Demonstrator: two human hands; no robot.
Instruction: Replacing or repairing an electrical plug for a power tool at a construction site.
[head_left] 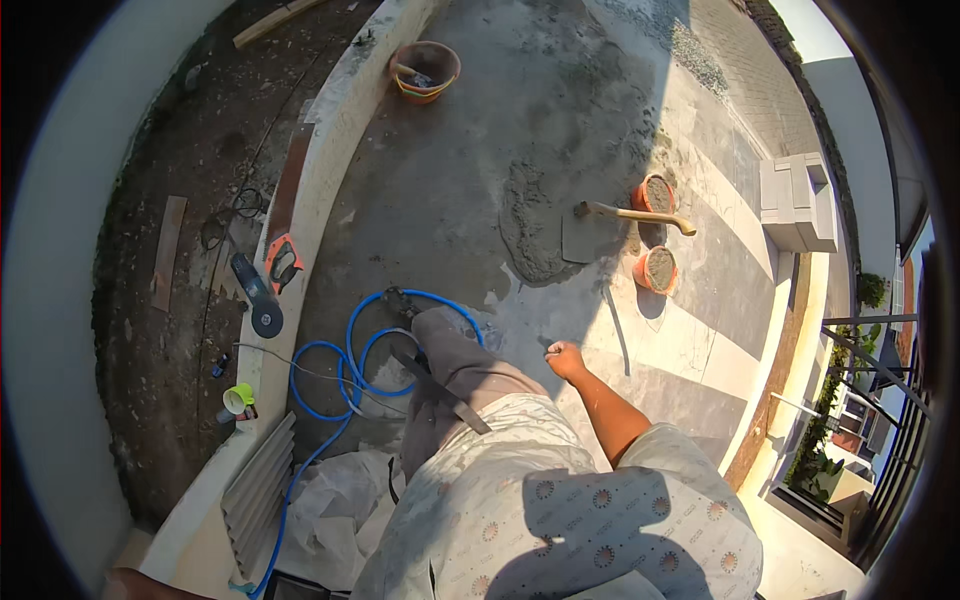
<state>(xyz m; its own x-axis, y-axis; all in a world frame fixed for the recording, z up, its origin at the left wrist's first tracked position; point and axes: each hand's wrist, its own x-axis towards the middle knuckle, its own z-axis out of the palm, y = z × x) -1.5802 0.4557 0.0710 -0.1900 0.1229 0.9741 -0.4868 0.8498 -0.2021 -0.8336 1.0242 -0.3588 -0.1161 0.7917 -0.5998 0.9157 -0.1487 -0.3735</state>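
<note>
My right hand [565, 358] hangs at my side over the concrete floor, fingers curled into a loose fist with nothing in them. My left hand is out of sight. My leg in grey trousers [450, 370] steps forward beside a coiled blue hose [365, 345]. Ahead lie a pile of wet mortar [530, 225] and a hoe with a wooden handle [630, 214], its blade resting by the pile. Two small orange buckets [655, 268] filled with mortar stand next to the hoe.
A larger orange bucket [424, 70] stands far ahead by the curved white low wall [330, 150]. An angle grinder [256, 293] and an orange tool [282, 262] lie on that wall. Grey blocks [797, 202] sit at right; a corrugated sheet [258, 485] lies at lower left.
</note>
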